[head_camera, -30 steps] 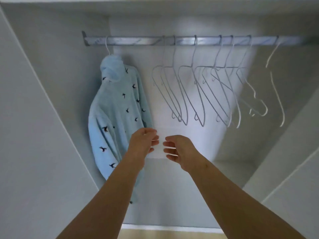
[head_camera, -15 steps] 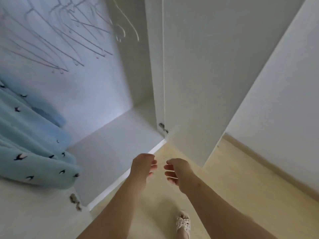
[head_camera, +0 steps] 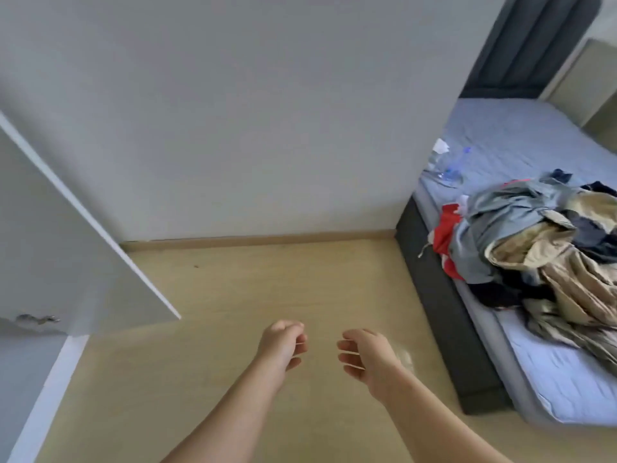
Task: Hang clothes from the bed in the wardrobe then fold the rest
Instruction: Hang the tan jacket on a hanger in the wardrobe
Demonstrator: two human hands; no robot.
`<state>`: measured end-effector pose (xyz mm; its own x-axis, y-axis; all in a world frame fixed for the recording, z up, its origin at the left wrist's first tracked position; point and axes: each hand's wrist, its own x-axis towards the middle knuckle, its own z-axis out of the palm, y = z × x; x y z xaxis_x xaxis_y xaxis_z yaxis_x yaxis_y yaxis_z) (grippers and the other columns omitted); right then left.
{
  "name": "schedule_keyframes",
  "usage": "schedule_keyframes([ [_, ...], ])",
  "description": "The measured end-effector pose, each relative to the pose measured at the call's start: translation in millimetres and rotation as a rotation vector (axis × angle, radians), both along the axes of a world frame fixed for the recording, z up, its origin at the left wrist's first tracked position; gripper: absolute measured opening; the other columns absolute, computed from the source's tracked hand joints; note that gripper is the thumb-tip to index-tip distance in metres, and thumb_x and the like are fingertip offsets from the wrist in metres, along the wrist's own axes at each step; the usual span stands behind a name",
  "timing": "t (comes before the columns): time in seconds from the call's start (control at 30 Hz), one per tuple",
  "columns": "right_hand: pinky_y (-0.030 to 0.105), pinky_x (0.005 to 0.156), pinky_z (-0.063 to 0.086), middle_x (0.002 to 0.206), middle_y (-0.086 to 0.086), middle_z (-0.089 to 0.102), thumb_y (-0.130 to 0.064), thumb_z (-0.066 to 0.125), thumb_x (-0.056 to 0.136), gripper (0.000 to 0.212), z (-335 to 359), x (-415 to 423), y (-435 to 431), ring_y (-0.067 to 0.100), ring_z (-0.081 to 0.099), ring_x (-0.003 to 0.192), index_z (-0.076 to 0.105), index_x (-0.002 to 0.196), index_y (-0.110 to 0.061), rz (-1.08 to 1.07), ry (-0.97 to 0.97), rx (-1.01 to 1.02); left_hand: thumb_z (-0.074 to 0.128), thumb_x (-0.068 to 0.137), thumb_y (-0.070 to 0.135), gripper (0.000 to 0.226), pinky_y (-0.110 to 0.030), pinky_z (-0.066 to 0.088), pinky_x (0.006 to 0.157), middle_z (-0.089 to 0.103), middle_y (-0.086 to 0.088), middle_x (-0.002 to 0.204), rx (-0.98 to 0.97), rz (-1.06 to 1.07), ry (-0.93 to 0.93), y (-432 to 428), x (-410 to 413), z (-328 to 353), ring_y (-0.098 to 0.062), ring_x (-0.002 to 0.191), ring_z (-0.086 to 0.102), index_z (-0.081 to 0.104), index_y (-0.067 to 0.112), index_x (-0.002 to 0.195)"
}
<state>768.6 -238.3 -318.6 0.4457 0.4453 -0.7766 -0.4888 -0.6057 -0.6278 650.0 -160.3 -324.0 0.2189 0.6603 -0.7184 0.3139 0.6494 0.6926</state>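
Turning away from the wardrobe, we are losing sight of its inside and the blue fleece that were filling the left of the view half a second ago, and the bed is now coming in at the right.

Nearest to us, we are holding our left hand (head_camera: 283, 344) and right hand (head_camera: 365, 355) out side by side over the floor (head_camera: 267, 279), a little apart. Both are holding nothing, and their fingers are hanging loosely curled. Left of them, the wardrobe door (head_camera: 66, 245) is standing open.

Further off to the right, the bed (head_camera: 534, 372) is carrying what we are going for: a pile of clothes (head_camera: 541, 248) heaped near its closer edge, well apart from both hands. A grey-blue garment (head_camera: 494, 208) is lying across the top, a red one (head_camera: 445, 228) is poking out at the side towards us, and a beige one (head_camera: 547, 262) is spilling down the right.

We are judging these to be light, soft and limp, with sleeves probably tangled together. So we are planning to lift the top piece first, taking it by the collar or shoulders if we can find them, not tugging from below.

Beyond the pile, something clear like a plastic bottle (head_camera: 449, 165) is lying on the mattress; we cannot tell exactly what it is. Furthest away, the dark headboard (head_camera: 527, 45) is standing against the wall (head_camera: 233, 128).
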Motion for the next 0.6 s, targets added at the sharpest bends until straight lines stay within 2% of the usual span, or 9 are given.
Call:
schedule_keyframes([
  [0.23, 0.024, 0.054, 0.038, 0.068, 0.004, 0.056, -0.009, 0.048, 0.09, 0.014, -6.7, 178.3, -139.2, 0.017, 0.048, 0.054, 0.052, 0.077, -0.013, -0.356, -0.022, -0.049, 0.047, 0.093, 0.014, 0.015, -0.02, 0.035, 0.053, 0.058, 0.002, 0.07, -0.088, -0.326, -0.025, -106.8, 212.4, -8.4, -0.01, 0.058, 0.054, 0.054, 0.019, 0.08],
  [0.33, 0.02, 0.044, 0.03, 0.048, -0.002, 0.047, -0.005, 0.045, 0.088, 0.024, -6.4, 234.6, -174.6, 0.011, 0.039, 0.036, 0.044, 0.066, -0.015, -0.465, -0.002, -0.032, 0.046, 0.092, 0.013, 0.015, -0.02, 0.036, 0.053, 0.058, 0.002, 0.07, -0.08, -0.425, -0.018, -133.2, 277.2, -2.7, -0.011, 0.058, 0.053, 0.054, 0.02, 0.08],
  [0.4, 0.017, 0.041, 0.024, 0.049, 0.0, 0.04, -0.002, 0.044, 0.087, 0.026, -9.8, 269.7, -192.2, 0.01, 0.03, 0.03, 0.04, 0.065, -0.016, -0.552, -0.002, -0.022, 0.046, 0.092, 0.013, 0.015, -0.021, 0.037, 0.053, 0.057, 0.001, 0.071, -0.066, -0.481, -0.015, -142.8, 319.5, -2.3, -0.011, 0.058, 0.053, 0.054, 0.02, 0.081],
  [0.6, 0.02, 0.052, 0.033, 0.065, 0.007, 0.052, -0.004, 0.045, 0.09, 0.016, -20.9, 364.7, -220.1, 0.018, 0.042, 0.05, 0.048, 0.076, -0.01, -0.7, 0.004, -0.088, 0.046, 0.093, 0.016, 0.014, -0.021, 0.039, 0.055, 0.057, 0.002, 0.07, -0.033, -0.643, -0.007, -147.7, 443.1, -13.2, -0.01, 0.058, 0.054, 0.053, 0.019, 0.081],
])
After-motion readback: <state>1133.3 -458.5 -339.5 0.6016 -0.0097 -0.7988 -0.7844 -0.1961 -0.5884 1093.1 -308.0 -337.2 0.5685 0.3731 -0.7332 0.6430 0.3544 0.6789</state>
